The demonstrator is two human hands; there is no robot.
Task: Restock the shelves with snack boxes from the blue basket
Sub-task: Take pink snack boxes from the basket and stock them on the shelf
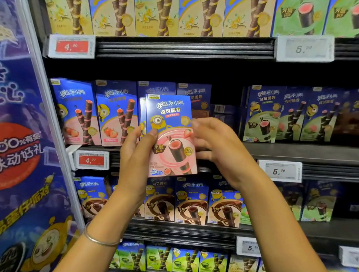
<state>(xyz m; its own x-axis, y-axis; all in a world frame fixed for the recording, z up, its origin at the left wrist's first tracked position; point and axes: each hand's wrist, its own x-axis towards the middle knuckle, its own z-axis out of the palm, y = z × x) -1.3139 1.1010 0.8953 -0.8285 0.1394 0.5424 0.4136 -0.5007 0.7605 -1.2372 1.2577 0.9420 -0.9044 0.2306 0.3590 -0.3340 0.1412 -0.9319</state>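
Nearest the camera, two bare forearms rise from 6 o'clock, the left one with a thin bangle point(96, 238) at the wrist. The left hand point(138, 146) holds the strawberry snack box point(170, 124) from its 8 o'clock side, thumb pressed on the front. The right hand point(214, 142) curls its fingers round the box's edge at 3 o'clock. So both hands grip the one box, upright and face out. The edge of what looks like a second box point(143, 117) peeks out behind it at 9 o'clock. The blue basket is out of view.

Behind the box runs the middle shelf point(298, 151), with a row of matching strawberry boxes point(76, 111) at 9 o'clock. At 3 o'clock of the held box lies a dark gap point(225, 113), where boxes sit further back. Past it, at 3 o'clock, stand the green boxes point(262, 115).

The step seems to be setting this box into the strawberry row. To do it well:
- Keep the box vertical and its front parallel to the shelf lip.
- Carry it toward the gap at 3 o'clock, not into the standing neighbours.
- Land the bottom edge first, then slide it back until its face lines up with the row.
- Loosen the right hand first, so its fingers are not trapped against the neighbouring box.
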